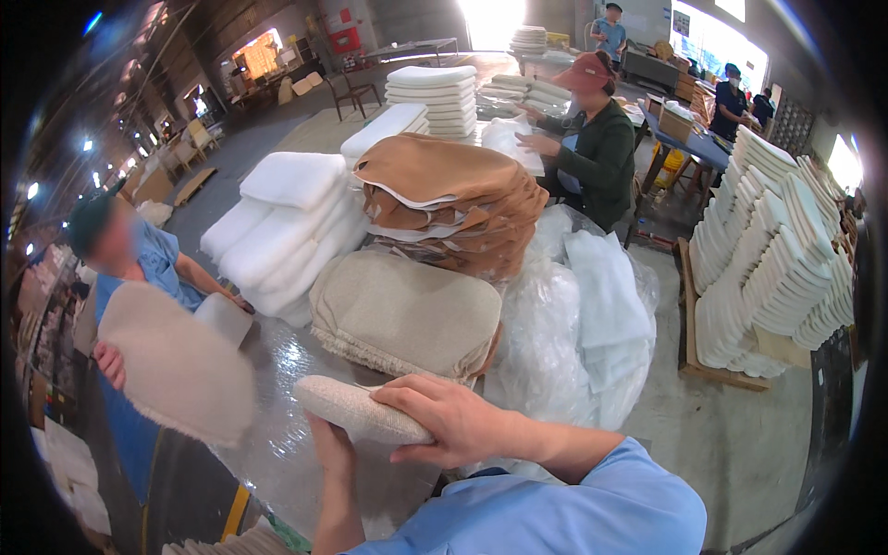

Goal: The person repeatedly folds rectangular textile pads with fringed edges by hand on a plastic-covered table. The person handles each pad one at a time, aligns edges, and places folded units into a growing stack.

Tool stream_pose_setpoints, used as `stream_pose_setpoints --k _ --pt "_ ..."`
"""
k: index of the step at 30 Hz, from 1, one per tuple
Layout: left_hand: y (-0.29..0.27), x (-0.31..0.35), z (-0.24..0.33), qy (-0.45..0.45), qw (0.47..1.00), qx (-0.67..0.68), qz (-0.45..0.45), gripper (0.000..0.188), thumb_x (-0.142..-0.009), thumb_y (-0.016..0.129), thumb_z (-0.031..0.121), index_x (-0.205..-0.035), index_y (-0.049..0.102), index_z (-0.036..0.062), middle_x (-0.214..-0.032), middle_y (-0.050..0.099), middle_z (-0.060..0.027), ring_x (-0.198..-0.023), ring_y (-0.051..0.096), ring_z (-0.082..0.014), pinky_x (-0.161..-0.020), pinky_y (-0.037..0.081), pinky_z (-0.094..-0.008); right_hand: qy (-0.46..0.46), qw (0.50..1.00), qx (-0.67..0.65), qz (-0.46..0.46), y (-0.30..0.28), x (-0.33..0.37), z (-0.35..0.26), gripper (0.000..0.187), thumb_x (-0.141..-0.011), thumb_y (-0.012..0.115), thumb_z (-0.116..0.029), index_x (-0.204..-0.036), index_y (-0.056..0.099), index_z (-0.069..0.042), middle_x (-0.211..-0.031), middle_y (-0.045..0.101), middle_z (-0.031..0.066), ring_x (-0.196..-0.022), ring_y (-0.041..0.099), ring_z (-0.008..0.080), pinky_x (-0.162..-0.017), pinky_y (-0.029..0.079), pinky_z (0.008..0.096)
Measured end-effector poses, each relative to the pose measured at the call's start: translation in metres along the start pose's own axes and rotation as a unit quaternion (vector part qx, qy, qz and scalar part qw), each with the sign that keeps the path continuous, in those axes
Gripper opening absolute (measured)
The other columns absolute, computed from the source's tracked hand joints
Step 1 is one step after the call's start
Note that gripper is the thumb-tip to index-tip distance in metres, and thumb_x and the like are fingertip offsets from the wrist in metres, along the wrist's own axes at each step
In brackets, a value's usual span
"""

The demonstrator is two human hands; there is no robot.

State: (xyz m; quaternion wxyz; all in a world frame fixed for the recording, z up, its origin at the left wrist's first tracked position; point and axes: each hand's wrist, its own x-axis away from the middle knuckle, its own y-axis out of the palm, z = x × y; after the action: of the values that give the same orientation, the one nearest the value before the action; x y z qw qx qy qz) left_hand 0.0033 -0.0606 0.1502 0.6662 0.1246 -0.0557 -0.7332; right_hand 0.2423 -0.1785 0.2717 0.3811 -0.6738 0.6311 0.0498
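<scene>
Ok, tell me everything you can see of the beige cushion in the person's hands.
The cushion is pale beige and thickly padded, with a rounded left end and a woven-looking cover. It is held nearly edge-on, sloping down to the right, above the plastic-covered table and nearer the person than the beige cloth stack. The right hand grips its right end; the left hand is at its underside, fingers hidden. Its far side is out of view.

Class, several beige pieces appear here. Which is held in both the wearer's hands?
The thick piece between left hand and right hand; the co-worker holds a broad flat one, while others lie stacked beyond.
</scene>
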Motion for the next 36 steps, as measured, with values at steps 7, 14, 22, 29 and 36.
stream_pose_setpoints --k 7,14,22,29,36 --pt "-0.025 -0.01 -0.036 0.046 0.996 0.063 -0.031 0.04 -0.108 0.057 0.033 -0.135 0.058 0.0031 -0.126 0.065 -0.0129 -0.114 0.065 -0.0252 -0.1 0.055 -0.0423 -0.112 0.982 -0.012 0.15 0.059 0.015 -0.015 0.059 -0.09 0.082 -0.029 -0.135 0.061 0.003 -0.13 0.061 0.0212 -0.115 0.063 0.041 -0.101 0.05 0.0495" --pt "-0.049 0.005 0.066 0.194 0.975 -0.104 0.022 0.039 -0.108 0.053 0.042 -0.119 0.058 0.0045 -0.109 0.061 -0.013 -0.102 0.062 -0.0274 -0.092 0.052 -0.0441 -0.181 0.953 -0.101 0.221 0.106 0.032 -0.031 0.056 -0.088 0.086 -0.022 -0.135 0.062 -0.002 -0.138 0.064 0.0176 -0.129 0.061 0.0372 -0.112 0.043 0.0504" --pt "-0.08 0.111 0.081 0.311 0.737 -0.567 -0.197 0.035 -0.101 0.066 0.038 -0.113 0.065 0.0053 -0.109 0.061 -0.0199 -0.099 0.061 -0.0405 -0.087 0.05 -0.0523 0.177 0.983 -0.011 0.05 0.155 0.121 0.028 0.061 -0.08 0.092 -0.024 -0.133 0.066 -0.01 -0.134 0.07 0.0104 -0.127 0.064 0.0329 -0.108 0.048 0.045" --pt "-0.172 0.118 0.056 0.052 0.662 -0.664 -0.343 0.067 -0.077 0.092 0.034 -0.132 0.063 0.0088 -0.118 0.071 -0.0165 -0.109 0.068 -0.0431 -0.091 0.054 -0.054 0.298 0.951 -0.086 0.005 0.203 0.147 0.042 0.06 -0.086 0.088 -0.023 -0.141 0.064 -0.012 -0.133 0.069 0.0121 -0.121 0.067 0.0318 -0.102 0.054 0.042" --pt "-0.262 0.135 0.08 -0.065 0.672 -0.673 -0.302 0.074 -0.077 0.091 0.043 -0.136 0.063 0.0097 -0.124 0.075 -0.0179 -0.114 0.072 -0.0406 -0.094 0.057 -0.0499 0.282 0.957 0.008 -0.063 0.202 0.145 0.049 0.059 -0.082 0.085 -0.012 -0.137 0.064 -0.011 -0.137 0.067 0.0133 -0.126 0.065 0.0374 -0.104 0.054 0.0451"
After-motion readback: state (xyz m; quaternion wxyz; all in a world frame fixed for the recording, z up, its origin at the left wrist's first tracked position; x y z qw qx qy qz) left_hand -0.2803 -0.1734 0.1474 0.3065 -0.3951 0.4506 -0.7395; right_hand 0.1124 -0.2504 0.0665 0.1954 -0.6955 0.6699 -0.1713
